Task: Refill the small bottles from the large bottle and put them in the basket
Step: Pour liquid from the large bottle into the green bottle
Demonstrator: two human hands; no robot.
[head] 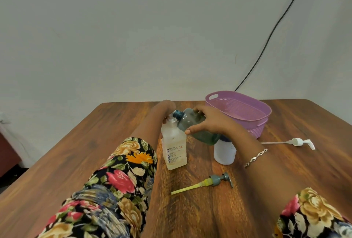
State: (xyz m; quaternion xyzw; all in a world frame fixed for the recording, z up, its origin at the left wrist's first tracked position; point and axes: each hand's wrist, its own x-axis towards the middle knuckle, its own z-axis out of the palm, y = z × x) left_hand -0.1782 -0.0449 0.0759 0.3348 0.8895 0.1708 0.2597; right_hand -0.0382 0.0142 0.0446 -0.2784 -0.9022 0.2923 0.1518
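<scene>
A clear square bottle (174, 148) with a printed label stands upright on the table. My left hand (164, 111) holds it near its neck, the fingers mostly hidden behind it. My right hand (209, 121) grips a green-tinted bottle (196, 126) tilted on its side, its blue threaded mouth right at the clear bottle's opening. A white bottle (223, 151) stands just to the right, partly hidden by my right wrist. The purple basket (264, 112) sits behind, with nothing visible inside.
A grey pump with a yellow tube (211, 181) lies on the wooden table (76, 152) in front of the bottles. A white pump (299, 142) with its tube lies to the right. A black cable (276, 26) runs down the wall behind the basket.
</scene>
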